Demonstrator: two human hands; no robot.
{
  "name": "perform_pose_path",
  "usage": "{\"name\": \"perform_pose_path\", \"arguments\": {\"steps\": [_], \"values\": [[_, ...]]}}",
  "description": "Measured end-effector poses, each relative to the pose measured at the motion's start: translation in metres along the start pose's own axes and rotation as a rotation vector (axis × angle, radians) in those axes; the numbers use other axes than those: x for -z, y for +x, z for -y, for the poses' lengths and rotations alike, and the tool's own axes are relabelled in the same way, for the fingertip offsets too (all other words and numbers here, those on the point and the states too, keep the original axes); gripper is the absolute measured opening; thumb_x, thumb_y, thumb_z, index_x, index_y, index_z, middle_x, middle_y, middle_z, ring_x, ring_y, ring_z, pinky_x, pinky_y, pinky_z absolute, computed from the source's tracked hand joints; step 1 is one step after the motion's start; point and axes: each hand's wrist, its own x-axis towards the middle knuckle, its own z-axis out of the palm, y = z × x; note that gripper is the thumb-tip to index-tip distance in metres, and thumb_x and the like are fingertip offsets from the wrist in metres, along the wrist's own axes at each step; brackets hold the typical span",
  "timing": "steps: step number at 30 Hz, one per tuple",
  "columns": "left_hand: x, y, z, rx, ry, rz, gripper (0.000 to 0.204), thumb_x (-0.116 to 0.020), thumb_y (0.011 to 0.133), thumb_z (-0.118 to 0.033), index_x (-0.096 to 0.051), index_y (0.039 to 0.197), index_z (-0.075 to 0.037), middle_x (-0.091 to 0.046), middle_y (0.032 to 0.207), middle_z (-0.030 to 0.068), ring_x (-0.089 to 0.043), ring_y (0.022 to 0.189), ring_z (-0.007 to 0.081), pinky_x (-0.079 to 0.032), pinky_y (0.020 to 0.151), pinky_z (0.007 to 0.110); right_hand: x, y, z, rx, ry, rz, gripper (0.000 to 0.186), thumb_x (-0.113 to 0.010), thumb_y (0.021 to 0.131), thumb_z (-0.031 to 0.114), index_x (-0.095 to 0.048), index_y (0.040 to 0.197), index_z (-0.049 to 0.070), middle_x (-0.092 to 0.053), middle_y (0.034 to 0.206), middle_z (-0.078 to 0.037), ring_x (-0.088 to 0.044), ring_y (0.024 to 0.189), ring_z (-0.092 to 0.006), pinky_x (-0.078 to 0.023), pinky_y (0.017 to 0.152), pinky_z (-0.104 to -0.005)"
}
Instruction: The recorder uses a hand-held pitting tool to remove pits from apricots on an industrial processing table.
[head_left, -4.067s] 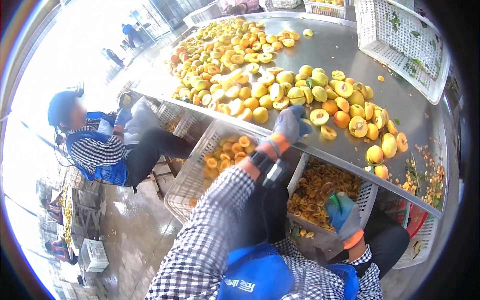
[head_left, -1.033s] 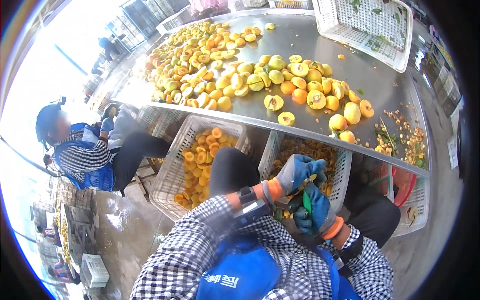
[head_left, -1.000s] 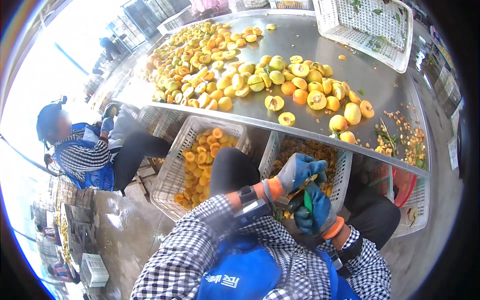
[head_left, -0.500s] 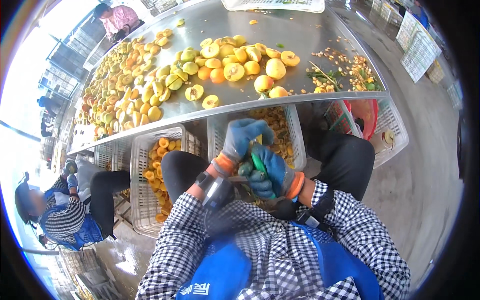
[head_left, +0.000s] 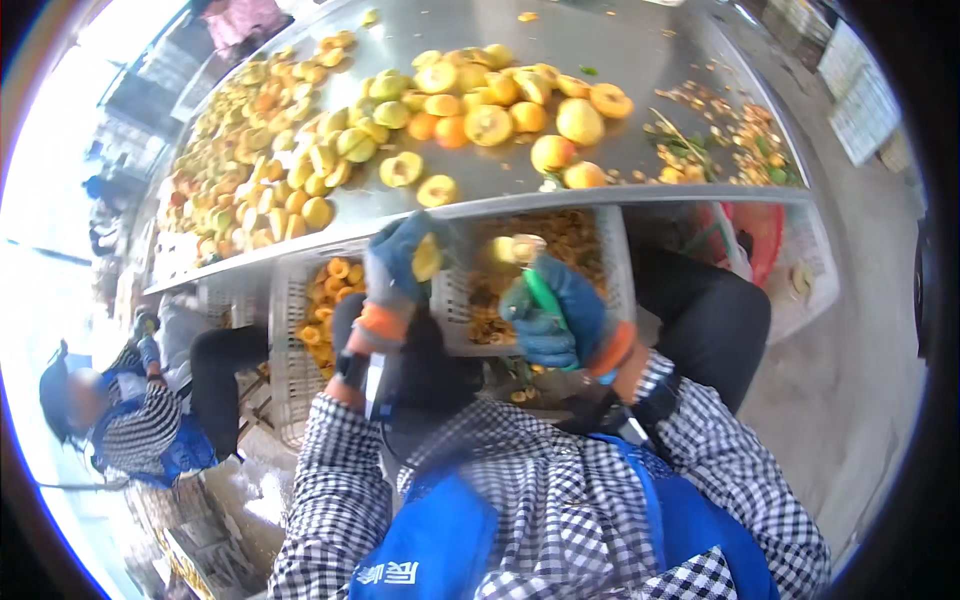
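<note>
My left hand (head_left: 396, 262), in a blue glove with an orange cuff, is closed on a yellow fruit piece (head_left: 427, 258) just below the table edge. To its right, my right hand (head_left: 560, 318), gloved alike, grips a green-handled tool (head_left: 544, 298). A pale yellow fruit piece (head_left: 503, 250) shows blurred at the tool's upper end; whether it is stuck there or loose I cannot tell. Below that sits a white crate (head_left: 616, 262) with orange-brown fruit scraps (head_left: 575, 235). Halved yellow stone fruit (head_left: 488, 126) lies on the metal table (head_left: 400, 30) beyond my hands.
A big pile of fruit halves (head_left: 240, 150) covers the table's left side. Pits and leaves (head_left: 740, 145) lie at its right. Another white crate (head_left: 290, 330) holds orange halves beside my left knee. A red basket (head_left: 768, 240) stands at right. A co-worker (head_left: 150, 420) sits at left.
My hands were together at the fruit and are now apart. The left moved left with a yellow piece; the right keeps the green-handled tool. The whole view shifted slightly.
</note>
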Motion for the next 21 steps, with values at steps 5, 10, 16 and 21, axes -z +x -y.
{"name": "perform_pose_path", "arguments": {"steps": [5, 10, 16, 21], "values": [[0.048, 0.020, -0.037, -0.245, 1.502, -0.241, 0.030, -0.058, 0.072, -0.032, -0.061, 0.084, -0.005, -0.060, 0.076, 0.0136, -0.058, 0.071, 0.0306, -0.045, 0.063, 0.039, 0.042, -0.023, 0.012, 0.218, -1.544, -1.003, 0.025, -0.055, 0.078, 0.024, -0.059, 0.089, 0.002, -0.056, 0.066, -0.011, -0.052, 0.057, -0.0223, -0.042, 0.053, -0.0307], [0.003, 0.066, -0.053, 0.122, 1.003, 0.050, 0.036, -0.059, 0.072, -0.038, -0.061, 0.096, -0.012, -0.062, 0.086, 0.0113, -0.060, 0.076, 0.0260, -0.046, 0.067, 0.035, 0.028, -0.010, 0.005, 0.484, -1.865, -0.864, 0.020, -0.055, 0.076, 0.022, -0.054, 0.078, 0.002, -0.055, 0.075, -0.020, -0.053, 0.071, -0.0372, -0.042, 0.061, -0.0388], [-0.066, 0.095, -0.017, -0.014, 0.890, 0.275, 0.019, -0.056, 0.069, -0.015, -0.063, 0.083, -0.005, -0.062, 0.081, 0.0158, -0.061, 0.077, 0.0271, -0.048, 0.069, 0.035, 0.061, -0.027, -0.005, 0.295, -2.168, -0.654, 0.018, -0.056, 0.076, 0.018, -0.055, 0.083, 0.001, -0.056, 0.074, -0.020, -0.053, 0.068, -0.0362, -0.042, 0.059, -0.0372], [-0.048, 0.083, 0.005, -0.431, -0.023, 0.029, 0.016, -0.055, 0.068, -0.007, -0.061, 0.083, -0.006, -0.053, 0.066, 0.0023, -0.049, 0.057, 0.0120, -0.044, 0.051, 0.026, -0.004, -0.021, 0.000, 0.509, -1.603, -0.784, 0.021, -0.054, 0.080, 0.017, -0.055, 0.091, 0.000, -0.058, 0.078, -0.020, -0.055, 0.069, -0.0348, -0.043, 0.058, -0.0378]]}}
